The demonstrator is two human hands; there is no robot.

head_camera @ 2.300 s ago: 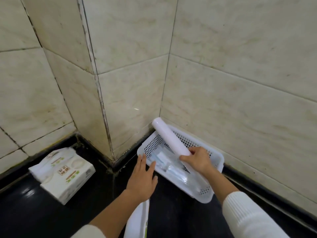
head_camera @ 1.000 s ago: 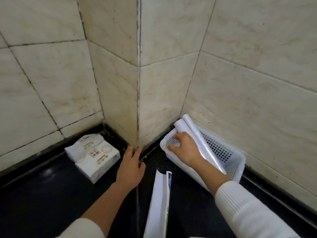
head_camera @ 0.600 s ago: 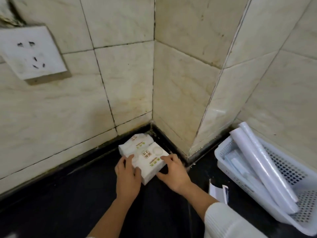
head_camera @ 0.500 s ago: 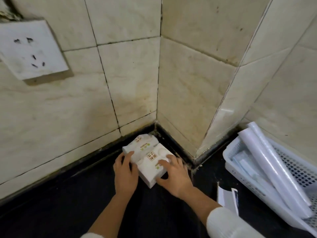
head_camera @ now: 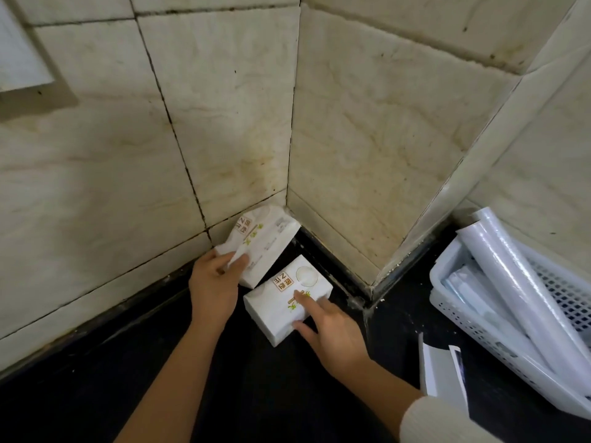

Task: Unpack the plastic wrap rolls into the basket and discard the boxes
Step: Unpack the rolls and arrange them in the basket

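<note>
A white perforated basket [head_camera: 473, 340] stands at the right against the tiled wall, with two plastic wrap rolls [head_camera: 518, 282] lying lengthwise in it. An opened white box [head_camera: 443, 375] lies on the black counter just left of the basket. Two white tissue packs sit in the wall corner. My left hand [head_camera: 214, 282] grips the rear pack [head_camera: 265, 241] and holds it tilted against the wall. My right hand [head_camera: 329, 327] rests on the front pack [head_camera: 281, 305], index finger on top and thumb at its near edge.
Cream tiled walls close in on the left, back and right, with a projecting wall corner [head_camera: 371, 282] between the packs and the basket. A white wall socket [head_camera: 19, 59] is at the upper left. The black counter [head_camera: 96, 394] stretches toward me.
My right hand left the rolls in the basket and both hands moved left to the tissue packs. My left hand has lifted the rear pack off the front one and tilted it against the wall.
</note>
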